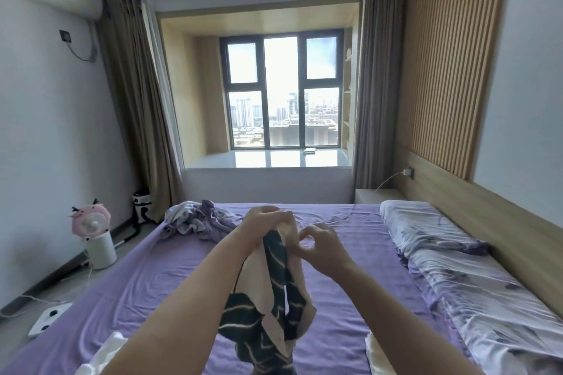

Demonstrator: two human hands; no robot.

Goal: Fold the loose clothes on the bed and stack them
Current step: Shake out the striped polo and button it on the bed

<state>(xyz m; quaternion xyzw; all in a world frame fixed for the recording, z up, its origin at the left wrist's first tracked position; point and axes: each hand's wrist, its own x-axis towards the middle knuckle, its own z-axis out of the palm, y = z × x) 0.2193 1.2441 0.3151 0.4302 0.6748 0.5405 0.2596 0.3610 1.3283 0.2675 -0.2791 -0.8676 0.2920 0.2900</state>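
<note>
The purple-sheeted bed [158, 277] lies bare and flat across its middle, open on both sides of the raised arms. A crumpled purple-and-white clothes heap [195, 218] blocks the far left corner; a floral-patterned pillow [426, 228] and matching floral quilt [487, 298] line the right edge.

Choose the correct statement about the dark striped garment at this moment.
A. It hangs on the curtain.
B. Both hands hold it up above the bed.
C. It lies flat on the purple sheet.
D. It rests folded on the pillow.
B: the left hand grips the top of the dark striped garment and the right hand pinches its edge, so it hangs above the bed.
</note>
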